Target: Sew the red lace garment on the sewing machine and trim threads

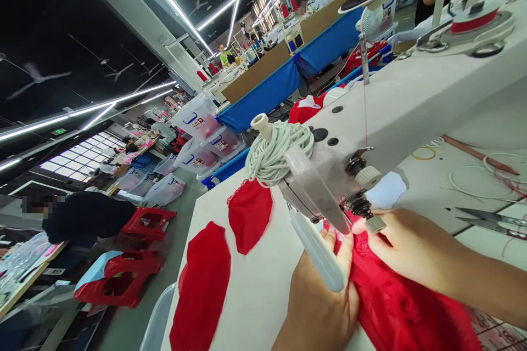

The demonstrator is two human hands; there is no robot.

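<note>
A piece of red fabric (pixel 405 307) with a lace part lies under the head of a white sewing machine (pixel 411 98) and trails toward me. My left hand (pixel 323 296) is at the fabric's left edge, thumb and fingers closed on it near the needle area, partly behind the grey lever (pixel 319 252). My right hand (pixel 415 247) grips the same fabric from the right, its fingertips close to the left thumb. The machine's tension knobs (pixel 368 178) hide the needle and some fingertips. Red thread runs down the machine's front.
Two cut red pieces (pixel 201 290) lie on the white table at left. A bundle of pale cord (pixel 280 151) hangs on the machine head. Scissors (pixel 494 222) rest at right, near loose cord. Red stools (pixel 123 279), clear bins (pixel 197 115) and co-workers are beyond.
</note>
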